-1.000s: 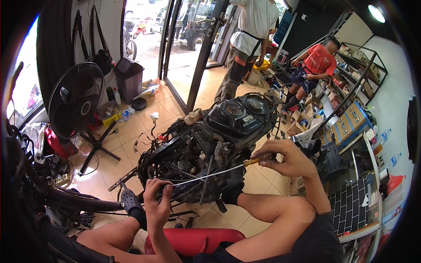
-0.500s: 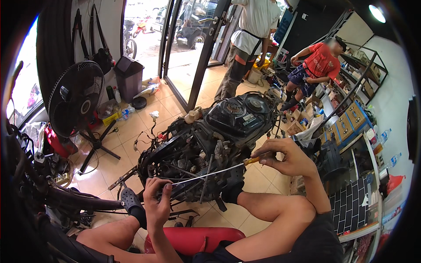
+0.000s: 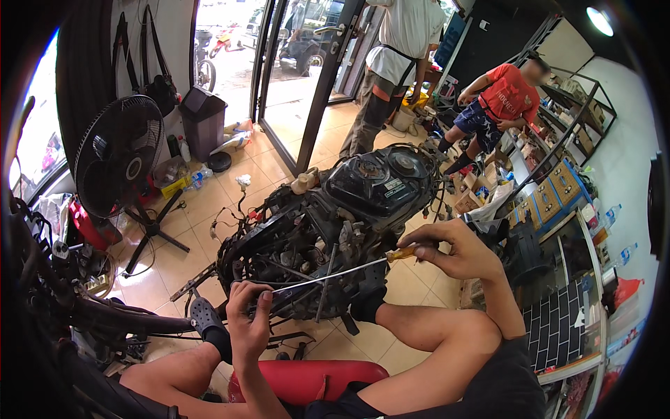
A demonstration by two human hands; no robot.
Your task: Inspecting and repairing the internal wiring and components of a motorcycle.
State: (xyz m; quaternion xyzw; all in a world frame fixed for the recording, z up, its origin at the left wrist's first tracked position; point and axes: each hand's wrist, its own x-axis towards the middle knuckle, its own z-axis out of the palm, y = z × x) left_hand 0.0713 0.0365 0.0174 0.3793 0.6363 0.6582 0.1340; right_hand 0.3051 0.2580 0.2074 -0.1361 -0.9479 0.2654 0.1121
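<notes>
A long screwdriver [image 3: 335,275] with a thin metal shaft and an amber handle spans the space between my two hands, slightly tilted. My right hand [image 3: 460,253] pinches its handle from above. My left hand [image 3: 250,314] has its fingers closed round the far end of the shaft; the tip is hidden in them. Just beyond and below the tool stands a stripped motorcycle [image 3: 293,258] with bare frame and loose wires. A scuffed black fuel tank [image 3: 380,183] sits on it.
A red rounded thing [image 3: 307,380] lies between my legs. A black stand fan [image 3: 120,157] and a grey bin [image 3: 203,122] stand left. A glass door [image 3: 307,77] is open ahead. Two people [image 3: 497,105] stand beyond the motorcycle. A cluttered shelf [image 3: 558,328] is at right.
The view has shifted slightly. Both hands keep their hold on the screwdriver with little movement. The person in the red shirt has changed stance.
</notes>
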